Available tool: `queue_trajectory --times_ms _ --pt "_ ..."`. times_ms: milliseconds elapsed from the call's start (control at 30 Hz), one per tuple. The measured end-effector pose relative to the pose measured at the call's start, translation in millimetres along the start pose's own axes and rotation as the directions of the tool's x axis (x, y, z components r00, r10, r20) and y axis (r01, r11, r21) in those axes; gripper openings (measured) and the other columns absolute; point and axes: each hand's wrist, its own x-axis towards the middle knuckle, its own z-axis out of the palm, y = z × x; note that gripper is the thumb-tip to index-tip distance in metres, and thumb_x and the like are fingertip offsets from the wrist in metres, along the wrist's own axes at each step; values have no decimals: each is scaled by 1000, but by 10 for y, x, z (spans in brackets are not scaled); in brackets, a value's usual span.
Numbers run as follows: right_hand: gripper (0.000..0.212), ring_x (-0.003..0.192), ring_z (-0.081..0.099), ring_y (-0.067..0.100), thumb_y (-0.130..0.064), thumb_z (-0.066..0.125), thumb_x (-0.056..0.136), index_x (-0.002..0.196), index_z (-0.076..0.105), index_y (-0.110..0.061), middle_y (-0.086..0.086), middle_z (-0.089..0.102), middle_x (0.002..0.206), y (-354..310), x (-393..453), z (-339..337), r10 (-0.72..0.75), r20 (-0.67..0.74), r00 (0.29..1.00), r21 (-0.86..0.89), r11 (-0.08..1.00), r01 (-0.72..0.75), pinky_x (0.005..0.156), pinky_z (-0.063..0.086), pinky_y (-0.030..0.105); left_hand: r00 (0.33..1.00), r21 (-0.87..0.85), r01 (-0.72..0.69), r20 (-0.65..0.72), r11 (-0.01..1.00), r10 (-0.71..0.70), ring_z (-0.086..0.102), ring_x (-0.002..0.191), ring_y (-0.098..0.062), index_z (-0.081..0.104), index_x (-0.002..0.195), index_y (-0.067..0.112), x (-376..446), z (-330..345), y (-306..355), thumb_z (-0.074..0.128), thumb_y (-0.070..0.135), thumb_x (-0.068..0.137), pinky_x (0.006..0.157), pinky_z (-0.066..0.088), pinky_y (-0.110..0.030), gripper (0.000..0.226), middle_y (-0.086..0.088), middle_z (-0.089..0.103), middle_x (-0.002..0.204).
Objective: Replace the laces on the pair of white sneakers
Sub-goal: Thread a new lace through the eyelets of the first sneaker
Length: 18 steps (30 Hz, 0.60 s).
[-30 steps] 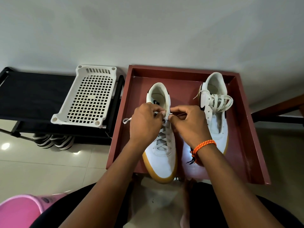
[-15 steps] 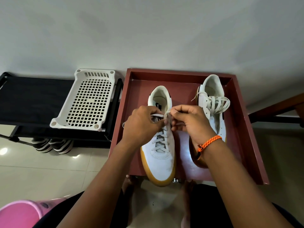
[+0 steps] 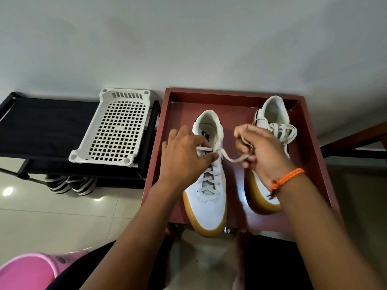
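Two hands, left (image 3: 184, 155) and right (image 3: 258, 152), pinching one lace (image 3: 231, 157), two sneakers, near (image 3: 209, 195), far (image 3: 272, 114), one tray (image 3: 310, 139)

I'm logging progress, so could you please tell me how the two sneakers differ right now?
The left sneaker has flat crisscrossed lacing, and both hands work its lace; the right sneaker has loose loops bunched at its top, untouched. The left one's toe overhangs the red tray's front edge; the right one sits farther back. Both are white with gum soles.

Two sneakers side by side in a tray.
Left sneaker (image 3: 206, 195) lies left of right sneaker (image 3: 270, 143) in the tray (image 3: 310, 147); basket (image 3: 114, 130) sits on rack (image 3: 41, 126), left of the tray.
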Motion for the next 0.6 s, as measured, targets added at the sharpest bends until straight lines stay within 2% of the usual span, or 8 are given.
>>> queue_trajectory --times_ms 33,67,100,167,267,367,467,600 --pt "28 50 46 9 -25 52 109 84 61 -17 -11 56 60 98 36 16 -50 -112 993 -319 948 11 49 40 24 1000 28 2 1 1000 -2 47 111 -18 77 104 37 -1 -3 -16 78 69 79 92 48 -45 40 11 51 105" --pt "31 58 54 14 -35 55 108 83 63 -17 -9 61 64 185 52 51 -101 -139 985 -539 842 10 56 43 30 1000 29 3 5 1000 -3 46 113 -18 76 104 39 -2 -8 -28 74 73 78 94 48 -46 43 11 50 109" --pt "38 65 59 19 -45 55 106 83 64 -16 -3 64 68 256 52 96 -107 -116 987 -655 755 5 62 46 35 1000 15 4 8 1000 -4 46 114 -18 75 104 39 -5 -6 -33 73 75 77 95 48 -47 45 11 50 112" --pt "42 66 63 26 -48 56 105 78 64 -17 2 64 64 327 25 200 -103 -27 994 -690 722 56 66 49 41 1000 1 0 8 1000 0 48 113 -18 73 105 39 -9 2 -36 74 73 78 93 50 -48 44 10 50 114" --pt "33 57 64 20 -26 60 104 71 62 -24 -4 62 56 310 38 232 -190 33 981 -673 722 162 63 51 38 1000 34 -8 10 999 8 50 109 -18 73 110 37 -11 3 -42 74 72 79 89 52 -48 47 10 51 113" --pt "33 54 55 22 -18 61 106 74 65 -12 4 61 59 232 40 214 -185 76 980 -434 878 200 57 47 34 1000 24 -7 13 1000 7 54 106 -17 74 111 36 4 -8 -67 73 73 77 86 54 -47 49 10 52 110" --pt "34 54 41 16 -17 59 107 74 61 -14 6 45 62 62 -32 198 -166 123 978 -41 984 172 51 32 26 999 5 8 42 1000 -8 56 100 -14 73 107 37 5 -19 -57 80 68 78 79 55 -43 44 12 50 105" --pt "32 56 28 12 -20 50 108 78 52 -13 -3 29 63 -158 -128 121 -207 277 938 448 892 65 53 31 24 998 -28 13 68 1000 -11 58 93 -10 71 99 38 -1 -41 -57 83 66 79 70 55 -34 37 13 51 103"
